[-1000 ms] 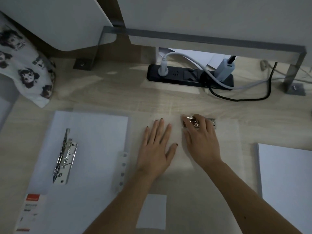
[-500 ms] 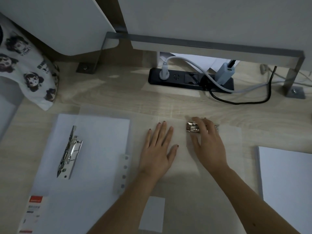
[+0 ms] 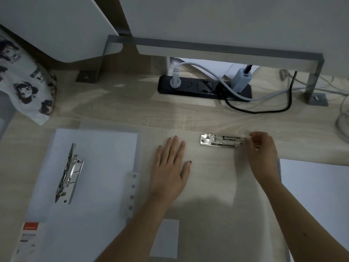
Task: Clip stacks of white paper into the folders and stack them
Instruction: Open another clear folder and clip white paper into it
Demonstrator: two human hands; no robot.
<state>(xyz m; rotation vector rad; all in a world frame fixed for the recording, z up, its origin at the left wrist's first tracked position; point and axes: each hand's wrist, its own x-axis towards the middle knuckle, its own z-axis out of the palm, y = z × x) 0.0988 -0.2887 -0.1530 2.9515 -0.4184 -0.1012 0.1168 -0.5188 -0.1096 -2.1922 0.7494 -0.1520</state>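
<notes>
The left hand (image 3: 170, 171) lies flat on a see-through folder (image 3: 213, 186) that is spread out on the desk (image 3: 122, 108). Its fingers (image 3: 174, 146) are straight and close together. They hold nothing and just press down on the folder.

The right hand (image 3: 263, 154) is over the far right part of the same folder. Its fingers (image 3: 252, 138) are bent and pinch the right end of a shiny metal clip (image 3: 219, 142). This clip lies flat on the folder, near its far edge.

To the left lies another folder (image 3: 132, 193) with a pile of white sheets (image 3: 105, 148) in it. A second clip (image 3: 69, 173) sits on those sheets.

On the right, just beside the see-through folder, is a loose stack of white paper (image 3: 317, 195).

At the back of the desk is a black power strip (image 3: 204, 88) with plugs in it. A cloth bag (image 3: 26, 87) with cartoon faces sits at the far left.
</notes>
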